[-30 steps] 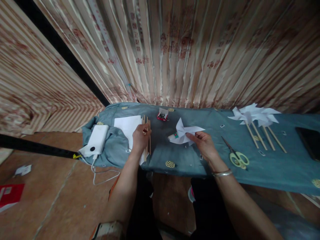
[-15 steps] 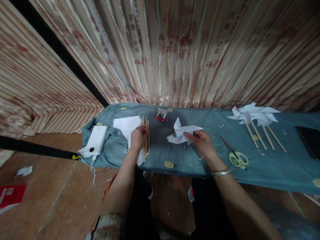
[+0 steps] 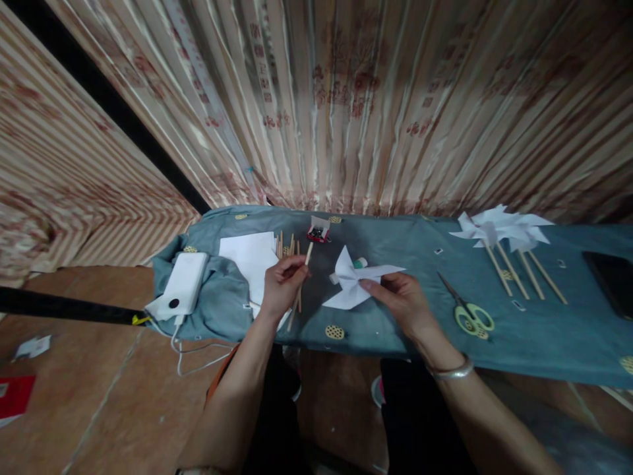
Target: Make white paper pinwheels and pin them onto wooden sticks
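Observation:
Between the thumb and fingers of my left hand [image 3: 285,282] is a thin wooden stick [image 3: 309,253], tilted, its upper end showing above the fingers. Several more wooden sticks [image 3: 299,248] lie on the cloth behind that hand, beside white paper sheets [image 3: 244,249]. My right hand [image 3: 403,300] pinches a folded white paper pinwheel [image 3: 349,290] near its centre, thumb on top. Partly hidden behind the pinwheel lies a small white and green tube [image 3: 361,262]. Just beyond the two hands sits an open red box [image 3: 318,231] holding small dark pieces.
Green-handled scissors [image 3: 467,313] lie right of my right hand. Farther right are paper pinwheels on sticks [image 3: 502,227] and a dark phone-like slab [image 3: 610,280]. A white power bank [image 3: 185,284] with a cable rests at the left end. A patterned curtain [image 3: 346,119] hangs behind the table.
My left hand has picked a stick from the bundle and moved it right, toward the pinwheel. My right hand has shifted slightly nearer me, with the pinwheel turned a little.

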Motion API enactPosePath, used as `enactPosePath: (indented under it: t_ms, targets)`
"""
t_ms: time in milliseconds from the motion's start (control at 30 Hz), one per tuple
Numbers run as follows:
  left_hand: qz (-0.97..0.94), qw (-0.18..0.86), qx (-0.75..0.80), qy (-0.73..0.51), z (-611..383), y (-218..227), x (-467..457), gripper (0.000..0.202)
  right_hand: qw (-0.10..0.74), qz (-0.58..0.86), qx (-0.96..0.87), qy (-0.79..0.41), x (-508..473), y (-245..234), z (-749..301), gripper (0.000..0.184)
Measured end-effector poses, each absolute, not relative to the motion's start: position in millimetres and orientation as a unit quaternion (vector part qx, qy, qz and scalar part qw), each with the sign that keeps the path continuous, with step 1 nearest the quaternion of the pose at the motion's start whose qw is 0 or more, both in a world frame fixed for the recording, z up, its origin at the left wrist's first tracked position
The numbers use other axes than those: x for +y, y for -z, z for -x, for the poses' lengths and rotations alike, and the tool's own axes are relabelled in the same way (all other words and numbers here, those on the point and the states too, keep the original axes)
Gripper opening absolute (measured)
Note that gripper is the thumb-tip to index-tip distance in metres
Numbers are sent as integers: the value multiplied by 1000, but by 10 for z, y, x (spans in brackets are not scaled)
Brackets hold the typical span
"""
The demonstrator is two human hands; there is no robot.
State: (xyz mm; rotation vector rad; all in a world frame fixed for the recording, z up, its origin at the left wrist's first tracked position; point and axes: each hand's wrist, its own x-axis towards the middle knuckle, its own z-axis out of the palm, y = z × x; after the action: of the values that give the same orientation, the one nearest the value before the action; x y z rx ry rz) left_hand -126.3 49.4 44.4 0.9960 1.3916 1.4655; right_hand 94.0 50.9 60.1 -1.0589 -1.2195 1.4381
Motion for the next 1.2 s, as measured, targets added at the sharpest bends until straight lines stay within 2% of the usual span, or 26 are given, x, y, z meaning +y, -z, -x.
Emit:
enactPosePath:
  t_ms: [67, 200, 367, 667, 1200]
  targets:
    - [-356, 516, 505, -593, 1093, -519, 414, 26, 459, 415, -543, -567, 402, -659, -928, 20]
    - [-276, 645, 424, -573, 824, -608, 331, 29, 442, 425, -650, -449, 231, -787, -932, 9]
    - [-249, 720, 398, -511, 702, -631, 278, 33, 476, 367, -744, -291, 214, -930, -940, 14]
    - [-214, 746, 385, -499, 660, -588, 230, 36, 499, 338, -781, -164, 229, -1003, -930, 22]
    - [-240, 732, 395, -499, 636, -518, 203, 32, 503, 346, -768, -194, 215, -992, -963, 21]
